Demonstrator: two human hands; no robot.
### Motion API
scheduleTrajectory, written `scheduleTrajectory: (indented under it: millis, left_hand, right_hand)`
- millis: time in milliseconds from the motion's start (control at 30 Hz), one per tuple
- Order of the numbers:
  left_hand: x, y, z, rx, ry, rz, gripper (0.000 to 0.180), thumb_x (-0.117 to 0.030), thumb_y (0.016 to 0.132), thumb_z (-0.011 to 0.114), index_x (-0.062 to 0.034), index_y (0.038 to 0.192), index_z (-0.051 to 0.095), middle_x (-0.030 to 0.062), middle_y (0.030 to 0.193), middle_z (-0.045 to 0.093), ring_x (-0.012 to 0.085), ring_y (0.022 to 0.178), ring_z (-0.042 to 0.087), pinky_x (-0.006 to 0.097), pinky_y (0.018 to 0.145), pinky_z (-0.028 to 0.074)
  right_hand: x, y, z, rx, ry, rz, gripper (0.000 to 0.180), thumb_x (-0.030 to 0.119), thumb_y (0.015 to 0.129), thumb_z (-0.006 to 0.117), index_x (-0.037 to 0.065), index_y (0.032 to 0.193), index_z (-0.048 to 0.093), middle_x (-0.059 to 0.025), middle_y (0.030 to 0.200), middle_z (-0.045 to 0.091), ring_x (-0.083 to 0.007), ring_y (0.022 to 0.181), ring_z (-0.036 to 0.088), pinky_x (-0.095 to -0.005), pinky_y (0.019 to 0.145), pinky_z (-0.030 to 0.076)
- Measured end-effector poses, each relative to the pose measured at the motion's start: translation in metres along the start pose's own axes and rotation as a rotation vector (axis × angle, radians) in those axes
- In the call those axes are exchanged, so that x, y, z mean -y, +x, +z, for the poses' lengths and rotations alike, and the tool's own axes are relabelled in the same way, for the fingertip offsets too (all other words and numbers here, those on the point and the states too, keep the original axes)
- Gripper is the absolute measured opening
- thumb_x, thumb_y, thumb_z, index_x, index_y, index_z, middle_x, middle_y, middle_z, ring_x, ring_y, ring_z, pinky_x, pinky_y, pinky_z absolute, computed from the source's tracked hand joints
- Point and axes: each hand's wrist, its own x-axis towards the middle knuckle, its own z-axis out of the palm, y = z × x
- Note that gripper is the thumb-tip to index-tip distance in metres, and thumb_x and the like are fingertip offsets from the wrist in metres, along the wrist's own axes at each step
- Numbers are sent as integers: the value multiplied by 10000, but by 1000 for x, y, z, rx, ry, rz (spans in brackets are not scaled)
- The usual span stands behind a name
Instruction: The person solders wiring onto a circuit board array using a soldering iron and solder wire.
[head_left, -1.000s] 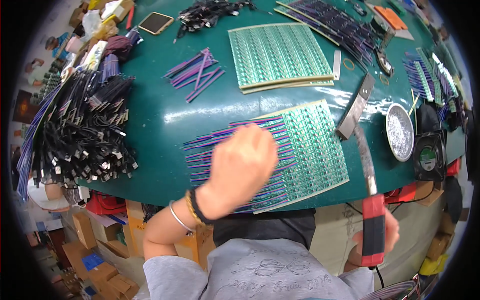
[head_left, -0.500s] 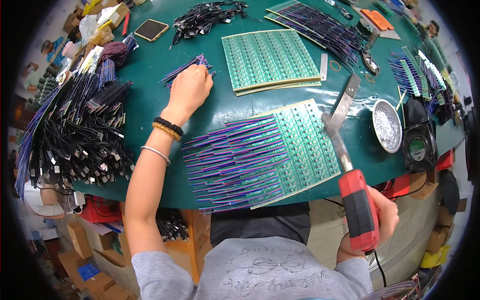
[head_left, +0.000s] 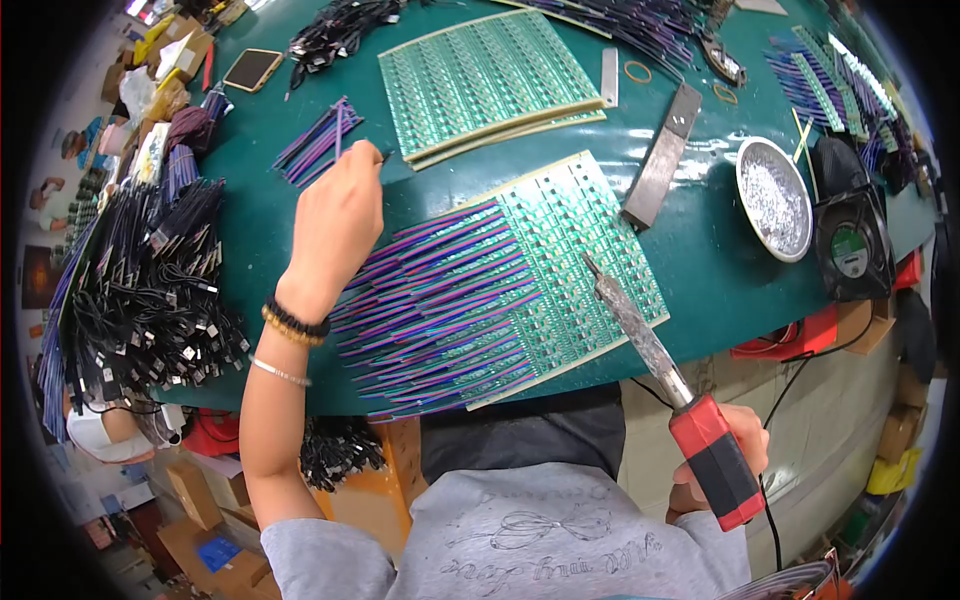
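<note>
The left hand (head_left: 335, 225) is hovering over the middle of the green bench (head_left: 250, 220), its fingers pinched shut on a thin ribbon wire (head_left: 340, 135) that is sticking up from the fingertips, just near a small loose bunch of purple and blue wires (head_left: 312, 148) lying toward the far left of the bench. The right hand (head_left: 735, 455) is sitting off the near edge of the bench, fist wrapped closed around the red and black handle of a soldering iron (head_left: 660, 365), whose long metal shaft is slanting up and left so that its tip is lying over the right part of a green circuit board panel (head_left: 580, 235). That panel is lying at the near edge, with a fan of purple and blue wires (head_left: 440, 315) spreading from its left side. A second stack of green panels (head_left: 485, 80) is resting toward the far edge. To the right, a flat metal bar (head_left: 662, 155) is lying beside a round metal dish (head_left: 775, 198) and a small black fan (head_left: 850, 245). A heap of black cables (head_left: 150, 290) is filling the left end.
</note>
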Motion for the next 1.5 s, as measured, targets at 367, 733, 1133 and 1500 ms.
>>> scheduleTrajectory:
  millis: [367,733,1133,1500]
  left_hand:
    - [-146,-53,-16,107,-654,-103,111,-1,822,688,-18,833,579,101,768,551,290,574,576,387,513,470]
    - [-145,-54,-2,147,-557,-154,148,-19,798,698,-39,800,551,101,744,534,292,543,574,395,481,466]
    - [-145,-55,1,103,-535,-130,182,-18,773,712,-58,799,536,84,731,502,260,518,567,377,449,451]
    - [-145,-55,3,96,-500,-117,187,-15,767,712,-59,793,532,85,724,494,256,513,566,374,439,448]
  right_hand:
    - [-37,-49,-2,164,455,191,79,85,710,654,29,752,617,-29,618,583,-163,523,576,-253,500,436]
    - [-12,-37,-26,481,585,1048,423,414,803,791,48,757,585,-48,680,608,-209,641,617,-303,593,488]
    - [-56,-95,-12,475,834,619,690,551,559,925,4,858,628,-5,747,652,-81,671,603,-264,598,470]
    - [-13,-58,-11,316,496,581,714,762,790,598,53,711,586,-61,652,621,-225,614,590,-356,628,482]
